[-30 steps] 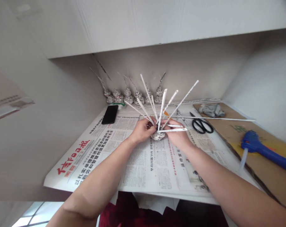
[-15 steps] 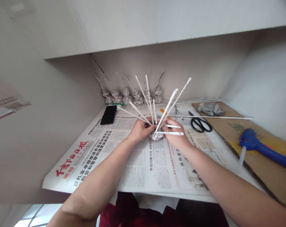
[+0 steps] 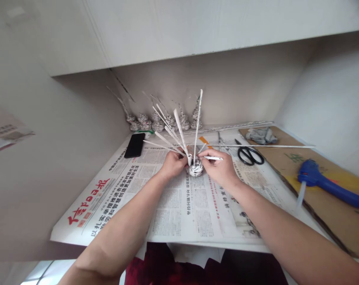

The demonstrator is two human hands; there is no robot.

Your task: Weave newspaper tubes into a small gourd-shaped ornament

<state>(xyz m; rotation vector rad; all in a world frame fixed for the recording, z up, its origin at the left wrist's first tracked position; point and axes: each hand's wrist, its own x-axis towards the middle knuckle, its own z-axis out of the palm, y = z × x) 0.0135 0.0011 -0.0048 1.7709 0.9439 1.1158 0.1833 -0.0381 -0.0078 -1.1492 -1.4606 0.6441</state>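
Two bare hands are busy, one on each side of our small woven paper ball (image 3: 195, 169); it is in the middle of the newspaper (image 3: 170, 217), right between them; we cannot tell if its bottom touches the page. Our left hand (image 3: 174, 164) has its thumb and fingers clamped on the ball's left rim, by the feet of the sticks; our right hand (image 3: 222, 167) has its fingers bent in at the right rim, but what they pinch is too small for us to tell. Paper sticks (image 3: 197, 126) poke out of the top; some lean left in a bunch, one stands almost straight up, and one lies over our right hand.

To do this bit well, we think we should hold the ball firmly but not squash it, as paper dents; we should bend a stick close to its foot, slowly, so it does not crack; we should press each fold snug against the next, so no gap shows; we should mind the tall stick, as it could get in our fingers' way.
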